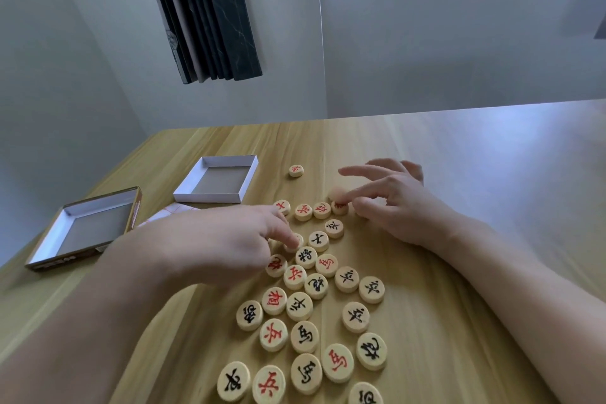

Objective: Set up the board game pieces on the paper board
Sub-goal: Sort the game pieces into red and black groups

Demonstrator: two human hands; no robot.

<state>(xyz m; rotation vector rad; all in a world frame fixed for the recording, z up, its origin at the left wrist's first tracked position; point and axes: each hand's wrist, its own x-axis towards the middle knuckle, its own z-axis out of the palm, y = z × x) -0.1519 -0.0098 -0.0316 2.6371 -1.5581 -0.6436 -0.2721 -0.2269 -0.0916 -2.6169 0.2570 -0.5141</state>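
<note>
Several round wooden game pieces (pixel 299 306) with red or black characters lie face up in a loose spread on the wooden table (pixel 459 154). My left hand (pixel 229 239) reaches in from the left, a fingertip resting on one pale piece (pixel 296 240) at the spread's upper left. My right hand (pixel 393 200) hovers at the spread's far end with its fingers stretched out. One of those fingertips touches a blurred piece (pixel 336 195). A single red piece (pixel 296 170) lies apart, farther back. A corner of the folded paper board (pixel 170 209) with red lines shows behind my left hand.
Two empty box halves stand on the left: a white tray (pixel 244 188) near the middle and a brown-edged lid (pixel 49 251) at the table's left edge. Bare tabletop stretches to the right and back. A grey wall stands behind the table.
</note>
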